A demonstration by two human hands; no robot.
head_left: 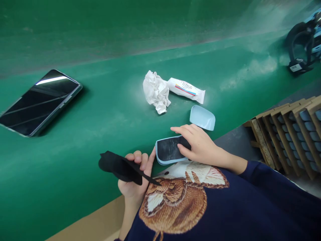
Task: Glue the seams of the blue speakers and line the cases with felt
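In my left hand (pixel 135 184) are thin, floppy black pieces (pixel 120 167), one overlapping another; their material is hard to tell. Its outstretched index finger reaches the left end of a light-blue, rounded case (pixel 164 163) by the table's near edge. A dark, smudged panel (pixel 169 149) covers the case's upper face. My right hand (pixel 198 144) lies over the case's right end, its thumb on the panel and its index finger stretched out past the far side. Just beyond that hand rests a separate light-blue shell (pixel 202 117).
Crumpled white tissue (pixel 155 92) touches a white D7000 tube (pixel 187 89) on the green table (pixel 107 107). A phone (pixel 41 102) lies at left. Dark strapped gear (pixel 301 47) sits far right, above divided cardboard trays (pixel 288 130) of light-blue pieces.
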